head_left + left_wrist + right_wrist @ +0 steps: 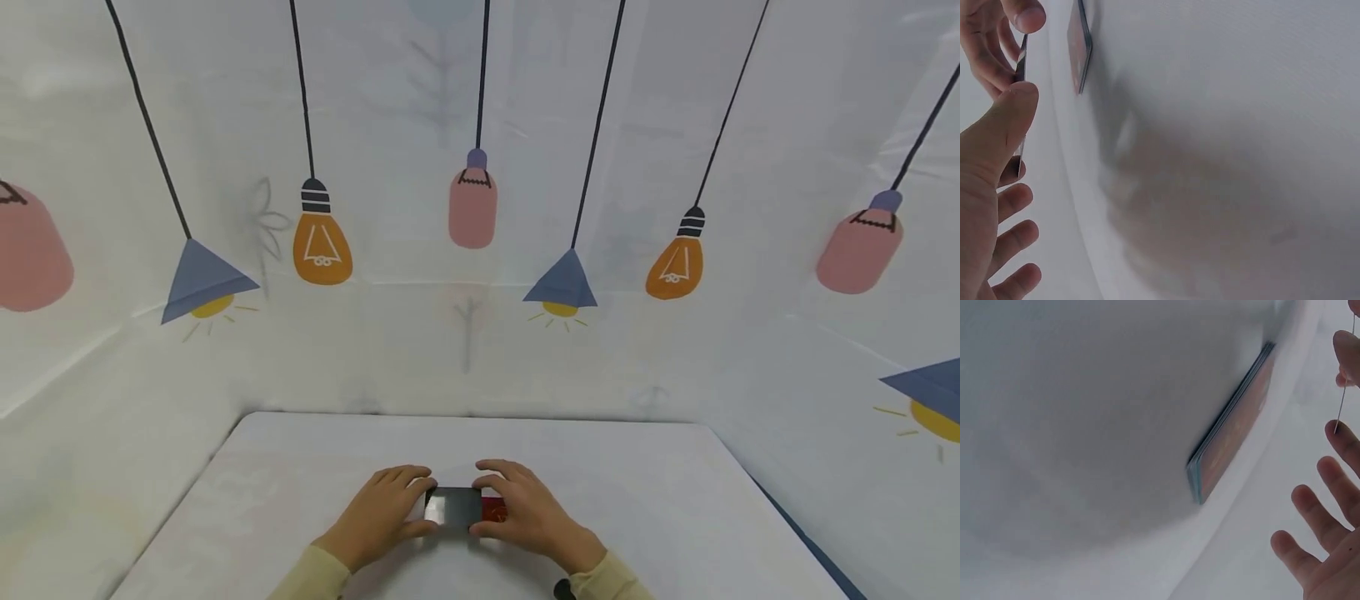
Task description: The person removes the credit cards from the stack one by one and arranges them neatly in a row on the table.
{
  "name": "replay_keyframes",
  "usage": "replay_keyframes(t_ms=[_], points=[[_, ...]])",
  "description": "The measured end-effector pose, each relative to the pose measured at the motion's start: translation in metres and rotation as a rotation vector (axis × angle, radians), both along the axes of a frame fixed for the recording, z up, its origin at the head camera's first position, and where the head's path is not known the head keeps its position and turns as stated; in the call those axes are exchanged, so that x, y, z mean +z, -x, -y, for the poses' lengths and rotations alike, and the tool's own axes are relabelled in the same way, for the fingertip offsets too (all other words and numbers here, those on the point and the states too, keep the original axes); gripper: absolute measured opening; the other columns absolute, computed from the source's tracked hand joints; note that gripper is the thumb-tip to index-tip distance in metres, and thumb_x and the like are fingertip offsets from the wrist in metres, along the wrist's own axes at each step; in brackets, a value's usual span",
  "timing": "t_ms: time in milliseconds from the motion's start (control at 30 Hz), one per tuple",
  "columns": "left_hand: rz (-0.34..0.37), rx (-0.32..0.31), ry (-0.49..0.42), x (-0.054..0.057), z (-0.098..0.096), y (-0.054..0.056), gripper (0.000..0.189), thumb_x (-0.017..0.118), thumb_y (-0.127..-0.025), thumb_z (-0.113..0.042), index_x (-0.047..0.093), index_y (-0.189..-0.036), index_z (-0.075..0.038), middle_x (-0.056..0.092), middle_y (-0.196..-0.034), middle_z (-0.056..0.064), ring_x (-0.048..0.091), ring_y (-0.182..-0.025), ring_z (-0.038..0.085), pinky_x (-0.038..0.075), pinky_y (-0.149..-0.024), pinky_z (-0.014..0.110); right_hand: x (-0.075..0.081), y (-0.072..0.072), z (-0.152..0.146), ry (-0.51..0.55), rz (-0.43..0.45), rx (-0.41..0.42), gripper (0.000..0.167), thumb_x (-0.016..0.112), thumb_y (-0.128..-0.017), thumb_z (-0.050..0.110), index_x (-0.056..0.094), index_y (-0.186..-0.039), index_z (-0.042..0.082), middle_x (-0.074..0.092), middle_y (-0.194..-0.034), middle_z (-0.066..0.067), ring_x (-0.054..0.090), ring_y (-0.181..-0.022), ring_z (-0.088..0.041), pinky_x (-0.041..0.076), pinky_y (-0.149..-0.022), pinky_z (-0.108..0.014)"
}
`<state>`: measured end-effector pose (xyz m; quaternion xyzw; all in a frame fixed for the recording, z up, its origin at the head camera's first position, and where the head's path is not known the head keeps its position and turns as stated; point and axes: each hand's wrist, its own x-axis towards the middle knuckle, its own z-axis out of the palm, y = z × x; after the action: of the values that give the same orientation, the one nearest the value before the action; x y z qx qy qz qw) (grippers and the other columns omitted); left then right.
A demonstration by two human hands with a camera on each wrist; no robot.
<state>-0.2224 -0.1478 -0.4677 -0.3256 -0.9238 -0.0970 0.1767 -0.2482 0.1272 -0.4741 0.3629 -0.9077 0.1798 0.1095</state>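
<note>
A thin card (453, 507) with a dark, glossy upper face is held level between both hands, raised off the tabletop. At its left end, my left hand (381, 510) pinches it with the thumb at the near edge and the index finger at the far edge. My right hand (528, 515) grips the right end likewise, its other fingers spread apart in the right wrist view. Seen edge-on, the card (1021, 69) is a narrow line in the left wrist view. Below it lies a stack of red-topped cards (1235, 431), partly hidden by the card and right hand in the head view.
The white table (315, 450) has rounded far corners. Behind and beside it hang pale sheets (420, 350) printed with lamps and bulbs. A small black object (562, 589) shows at the right sleeve.
</note>
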Motion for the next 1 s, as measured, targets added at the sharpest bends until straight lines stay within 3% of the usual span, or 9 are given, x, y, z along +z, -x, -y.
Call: replay_keyframes(t_ms=[133,367,533,700,1000], points=[[-0.003,-0.007,-0.024,0.005,0.010,-0.006,0.061,0.072,-0.086,-0.056,0.066,-0.125,-0.009,0.063,-0.131,0.006,0.059,-0.121,0.027,0.049,-0.100,0.048,0.000,-0.004,0.012,0.025,0.009,0.002,0.056,0.076,-0.082,0.060,0.068,-0.123,0.022,0.055,-0.143,0.003,0.052,-0.131,-0.020,0.046,-0.107,-0.049],[0.021,0.033,-0.140,0.008,0.045,-0.014,0.059,0.069,-0.082,-0.067,0.070,-0.120,-0.021,0.064,-0.129,0.002,0.060,-0.119,0.028,0.050,-0.095,0.056,0.003,-0.013,0.042,0.095,0.034,0.018,0.054,0.077,-0.083,0.059,0.067,-0.122,0.025,0.057,-0.140,0.005,0.054,-0.128,-0.017,0.049,-0.104,-0.046],[0.037,0.071,-0.174,0.005,0.071,-0.020,0.058,0.071,-0.080,-0.067,0.070,-0.121,-0.026,0.064,-0.129,-0.001,0.060,-0.120,0.028,0.049,-0.094,0.059,0.002,-0.020,0.065,0.116,-0.027,0.028,0.052,0.077,-0.083,0.059,0.069,-0.121,0.026,0.057,-0.138,0.008,0.053,-0.128,-0.015,0.048,-0.104,-0.044],[-0.049,0.090,-0.169,-0.002,0.097,-0.029,0.054,0.074,-0.077,-0.066,0.072,-0.117,-0.030,0.065,-0.126,-0.003,0.061,-0.117,0.027,0.050,-0.090,0.058,-0.003,-0.025,0.093,0.120,-0.113,0.044,0.051,0.077,-0.082,0.060,0.073,-0.118,0.025,0.059,-0.136,0.007,0.052,-0.127,-0.016,0.045,-0.107,-0.041],[-0.127,0.114,-0.168,-0.017,0.140,-0.042,0.055,0.081,-0.069,-0.066,0.073,-0.112,-0.034,0.066,-0.121,-0.003,0.063,-0.110,0.029,0.048,-0.085,0.057,-0.012,-0.029,0.138,0.034,-0.104,0.047,0.048,0.070,-0.084,0.067,0.074,-0.114,0.030,0.058,-0.135,0.011,0.050,-0.124,-0.009,0.042,-0.107,-0.033]])
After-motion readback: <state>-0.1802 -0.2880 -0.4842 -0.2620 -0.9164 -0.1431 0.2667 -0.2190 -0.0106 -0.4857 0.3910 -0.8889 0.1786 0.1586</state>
